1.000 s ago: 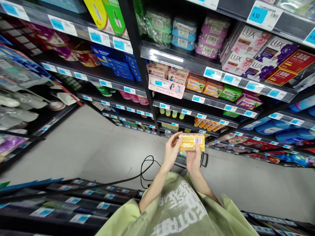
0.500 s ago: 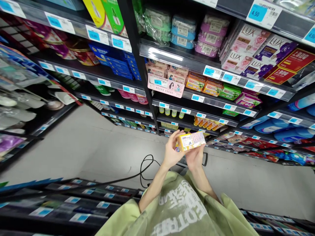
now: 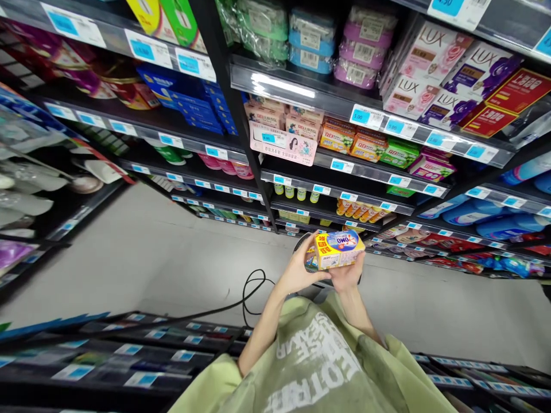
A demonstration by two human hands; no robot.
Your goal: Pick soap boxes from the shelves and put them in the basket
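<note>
A yellow and blue OMO soap pack (image 3: 340, 250) is held up in front of my body, over the aisle floor. My left hand (image 3: 298, 268) grips its left end, thumb below and fingers partly hidden behind it. The right side and underside rest in my right hand (image 3: 348, 275), whose fingers are curled around the pack. The pack's printed front with the OMO logo tilts up toward me. Just behind my left fingers shows part of a dark-rimmed basket (image 3: 300, 243), mostly hidden by my hands.
Shelves ahead hold LUX soap boxes (image 3: 434, 51), orange soap packs (image 3: 338, 136), plastic-wrapped soap dishes (image 3: 310, 43) and blue bottles (image 3: 477, 212). A black cable (image 3: 245, 295) loops on the grey floor (image 3: 172, 252) to my left. Another shelf (image 3: 142, 344) stands close behind me.
The soap pack has been turned in my hands, so its OMO front now faces up instead of the side with small print. My view has shifted slightly.
</note>
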